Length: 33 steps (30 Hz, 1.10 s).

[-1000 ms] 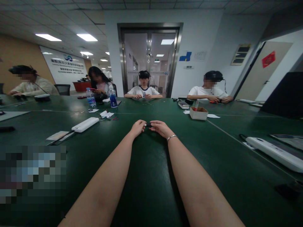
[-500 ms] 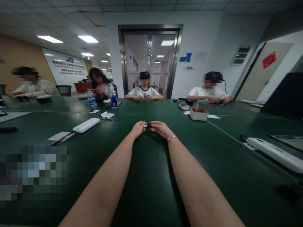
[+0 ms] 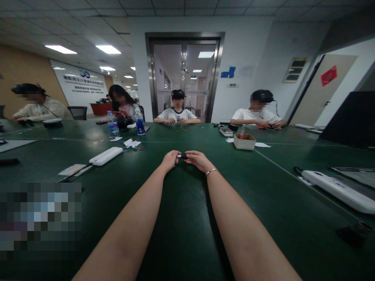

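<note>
**Head view: two hands on one small dark piece**

Both arms stretch toward 12 o'clock on the green table. The left hand and right hand pinch a small black object between them. A cardboard box stands at 1 o'clock, a white power strip at 10 o'clock.

Both arms stretch out along the middle of the desk, and the left hand and right hand meet far out with a small object between them. Left of the hands lies a power strip, and farther left and back stand two bottles. A small box sits to the far right of the hands. Another power strip lies near the right edge. Four people sit along the far side, with a double door behind the middle one.
</note>
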Each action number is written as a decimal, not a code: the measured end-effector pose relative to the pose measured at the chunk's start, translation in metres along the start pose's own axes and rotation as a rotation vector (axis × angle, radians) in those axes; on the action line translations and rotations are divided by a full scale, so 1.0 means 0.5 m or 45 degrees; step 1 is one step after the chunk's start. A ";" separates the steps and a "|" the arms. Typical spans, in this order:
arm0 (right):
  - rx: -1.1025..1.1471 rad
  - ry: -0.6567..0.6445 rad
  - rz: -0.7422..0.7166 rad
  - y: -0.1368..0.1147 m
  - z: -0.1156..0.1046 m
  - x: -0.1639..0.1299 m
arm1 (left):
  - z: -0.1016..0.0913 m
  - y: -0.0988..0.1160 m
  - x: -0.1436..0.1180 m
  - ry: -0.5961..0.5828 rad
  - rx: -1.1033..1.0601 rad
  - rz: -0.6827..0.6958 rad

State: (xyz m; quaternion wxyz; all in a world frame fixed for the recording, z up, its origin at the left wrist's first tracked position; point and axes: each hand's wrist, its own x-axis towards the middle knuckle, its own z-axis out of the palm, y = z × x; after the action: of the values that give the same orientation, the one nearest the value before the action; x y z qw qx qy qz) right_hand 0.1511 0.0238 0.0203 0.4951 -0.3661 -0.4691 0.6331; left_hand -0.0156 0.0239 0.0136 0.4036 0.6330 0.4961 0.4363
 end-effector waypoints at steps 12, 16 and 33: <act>-0.025 0.006 -0.008 0.000 -0.002 -0.002 | 0.004 -0.011 0.007 0.031 -0.022 0.003; -0.021 -0.004 -0.006 0.001 -0.002 0.000 | 0.004 -0.012 0.009 -0.028 0.000 0.033; -0.027 -0.004 -0.013 0.002 -0.001 0.001 | 0.003 -0.004 0.001 0.003 0.014 0.018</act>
State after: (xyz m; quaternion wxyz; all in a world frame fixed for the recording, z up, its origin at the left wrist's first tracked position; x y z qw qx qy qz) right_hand 0.1513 0.0244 0.0192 0.4936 -0.3679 -0.4786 0.6260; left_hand -0.0147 0.0245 0.0116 0.3965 0.6381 0.4945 0.4372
